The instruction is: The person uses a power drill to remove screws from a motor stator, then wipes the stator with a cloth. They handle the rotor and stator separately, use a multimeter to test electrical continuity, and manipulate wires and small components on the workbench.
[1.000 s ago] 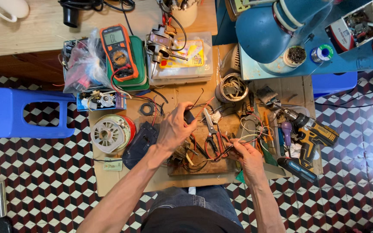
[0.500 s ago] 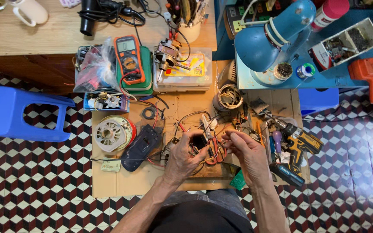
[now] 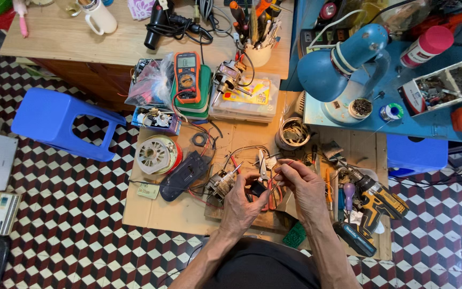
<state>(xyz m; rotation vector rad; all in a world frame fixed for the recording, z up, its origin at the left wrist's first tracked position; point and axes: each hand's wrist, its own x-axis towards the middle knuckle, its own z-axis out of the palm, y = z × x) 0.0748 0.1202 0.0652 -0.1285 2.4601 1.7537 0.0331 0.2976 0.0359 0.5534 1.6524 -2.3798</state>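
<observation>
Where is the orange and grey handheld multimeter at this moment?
In the head view, the orange and grey handheld multimeter lies on a green box, upper left of both hands, beside a clear plastic parts case.

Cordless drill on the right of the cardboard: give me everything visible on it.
The cordless drill has a yellow and black plastic-looking body. It lies on its side at the right edge of the cardboard sheet, chuck end pointing up-left toward the tools, with a dark battery block at the foot of its grip, lower right. It rests among small tools and clutter. Neither hand touches it; the right hand is nearest.
</observation>
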